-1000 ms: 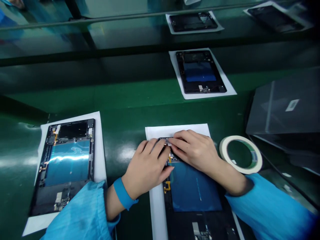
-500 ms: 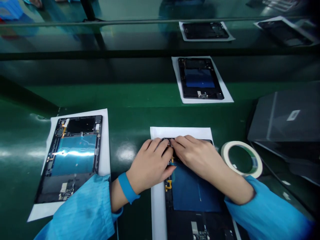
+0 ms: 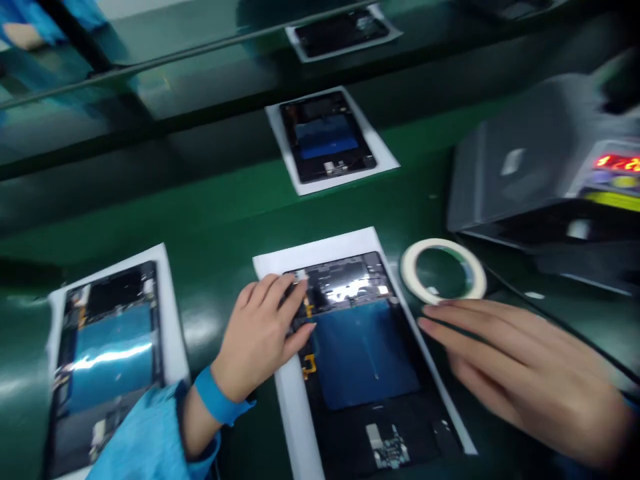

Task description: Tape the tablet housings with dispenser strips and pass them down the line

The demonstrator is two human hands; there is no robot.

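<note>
An opened tablet (image 3: 365, 353), its inside facing up with a blue-filmed battery, lies on a white sheet in front of me. At its upper left corner rests my left hand (image 3: 263, 327), fingers bent and the thumb held apart from them. Whatever lies under those fingertips is hidden. My right hand (image 3: 530, 367) is off the tablet to the right, slightly blurred, fingers stretched out and holding nothing. Its fingertips are at the near rim of a cream tape roll (image 3: 411, 267); whether they touch it I cannot tell. Orange flex cables (image 3: 309, 365) show along the tablet's left side.
Another opened tablet (image 3: 113, 360) lies on paper at the left. Farther off are a third one (image 3: 325, 137) and a fourth (image 3: 343, 33) beyond a dark ledge. A grey machine (image 3: 525, 153) with a red display stands at the right, a black cable beside it.
My right hand has left the tablet's top edge and moved right to beside the tape roll. My left hand stays at the corner. The view has turned to the right.
</note>
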